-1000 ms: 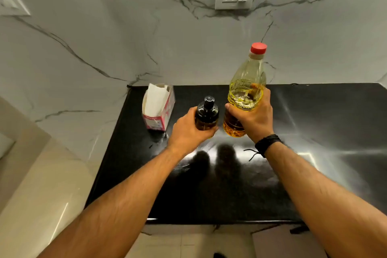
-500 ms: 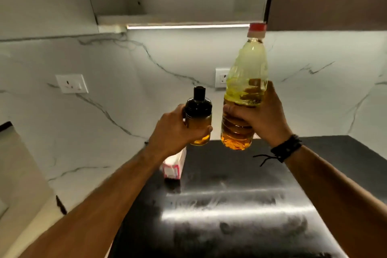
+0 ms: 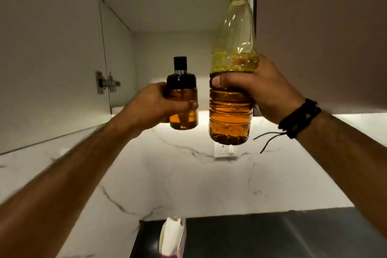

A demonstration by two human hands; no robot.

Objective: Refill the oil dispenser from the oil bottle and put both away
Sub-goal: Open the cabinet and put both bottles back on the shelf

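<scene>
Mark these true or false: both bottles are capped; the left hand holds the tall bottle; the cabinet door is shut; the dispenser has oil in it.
1. Both bottles are capped: true. The oil bottle wears a red cap, the dispenser a black top.
2. The left hand holds the tall bottle: false. It holds the dispenser; the right hand holds the oil bottle.
3. The cabinet door is shut: false. It is open, shelves showing.
4. The dispenser has oil: true.

The oil dispenser (image 3: 182,98), a small amber jar with a black pump top, is standing upright in mid-air, nearly full of oil. Just beside it on the right, not touching, the oil bottle (image 3: 231,81) is standing upright too: tall clear plastic, red cap on, golden oil filling roughly its lower half.
</scene>
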